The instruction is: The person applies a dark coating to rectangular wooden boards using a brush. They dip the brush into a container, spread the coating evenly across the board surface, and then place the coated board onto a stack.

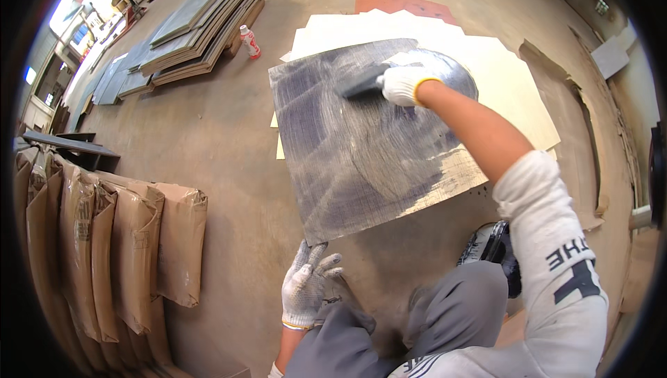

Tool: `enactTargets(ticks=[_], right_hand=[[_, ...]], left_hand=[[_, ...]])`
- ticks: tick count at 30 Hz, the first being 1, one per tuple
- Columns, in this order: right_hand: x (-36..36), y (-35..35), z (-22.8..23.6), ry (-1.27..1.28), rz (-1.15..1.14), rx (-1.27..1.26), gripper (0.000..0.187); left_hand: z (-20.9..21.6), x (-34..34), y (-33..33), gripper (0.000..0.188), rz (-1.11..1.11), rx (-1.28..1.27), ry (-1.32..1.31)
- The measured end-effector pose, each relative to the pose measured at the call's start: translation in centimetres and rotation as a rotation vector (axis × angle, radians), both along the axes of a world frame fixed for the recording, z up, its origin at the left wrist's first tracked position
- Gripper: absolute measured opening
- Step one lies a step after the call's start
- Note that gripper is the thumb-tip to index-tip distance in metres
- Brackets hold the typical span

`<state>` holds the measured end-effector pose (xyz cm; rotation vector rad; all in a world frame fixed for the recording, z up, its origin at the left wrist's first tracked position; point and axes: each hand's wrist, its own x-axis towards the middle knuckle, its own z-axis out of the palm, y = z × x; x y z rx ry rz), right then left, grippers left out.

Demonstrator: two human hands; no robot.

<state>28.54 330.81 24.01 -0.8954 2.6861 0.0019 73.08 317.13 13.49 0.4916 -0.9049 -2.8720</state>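
A thin rectangular sheet (pixel 347 162) lies in front of me, most of its face covered in a dark, streaky wet coating. Pale bare patches show along its right lower edge. My right hand (pixel 410 85), in a white knitted glove, is closed around a dark flat tool (pixel 363 85) pressed against the sheet's upper part; motion blur hides its exact kind. My left hand (pixel 306 286), also gloved, is at the sheet's near left corner with fingers apart, the fingertips at or just under that corner. Beneath the sheet, pale cream sheets (pixel 514 86) are fanned out in a pile.
A reddish-brown sheet (pixel 403 4) sticks out behind the pile. At the far left are stacked grey boards (pixel 201 23) and a red-and-white bottle (pixel 249 42). Brown paper-wrapped packages (pixel 132 253) stand at left. Cardboard (pixel 566 121) lies along the right; my shoe (pixel 479 242) is close to the sheet.
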Motion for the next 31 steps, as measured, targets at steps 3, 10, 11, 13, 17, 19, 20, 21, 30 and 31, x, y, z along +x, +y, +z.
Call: enactTargets(ticks=[3, 10, 11, 13, 17, 19, 20, 21, 30, 31], right_hand=[[-3.7, 1.2, -4.9, 0.275, -0.041, -0.085, 0.04], [9.7, 4.4, 6.1, -0.082, 0.394, 0.356, 0.05], [10.8, 6.5, 7.2, -0.169, 0.345, 0.466, 0.049], [10.5, 10.3, 8.0, -0.162, 0.279, 0.48, 0.05], [2.0, 19.0, 5.1, -0.072, -0.117, 0.29, 0.055], [-4.2, 23.4, 1.4, 0.083, -0.25, 0.227, 0.059], [-5.4, 21.4, 0.5, 0.077, -0.257, 0.16, 0.056], [-6.9, 19.8, -0.6, 0.072, -0.294, 0.152, 0.051], [0.5, 8.4, 3.3, -0.103, 0.13, 0.241, 0.052], [-1.7, 12.0, 1.9, -0.166, 0.147, 0.144, 0.051]], left_hand=[[-0.4, -1.3, 1.2, 0.082, 0.01, 0.065, -0.028], [-0.5, -0.4, -0.1, 0.075, 0.068, 0.089, -0.026], [-0.9, -0.5, -0.1, 0.074, 0.062, 0.1, -0.009], [-1.2, 0.0, -0.1, 0.073, 0.069, 0.112, -0.014], [-1.1, -0.9, 0.2, 0.076, 0.077, 0.156, -0.01], [-1.2, -2.0, 0.7, 0.076, 0.075, 0.183, 0.007], [-1.2, -1.6, 0.3, 0.075, 0.104, 0.162, 0.004], [-1.3, -1.5, 0.3, 0.075, 0.117, 0.151, 0.003], [-1.3, -2.0, -1.3, 0.071, 0.198, 0.071, 0.067], [-1.7, -3.0, -1.1, 0.073, 0.183, 0.091, 0.079]])
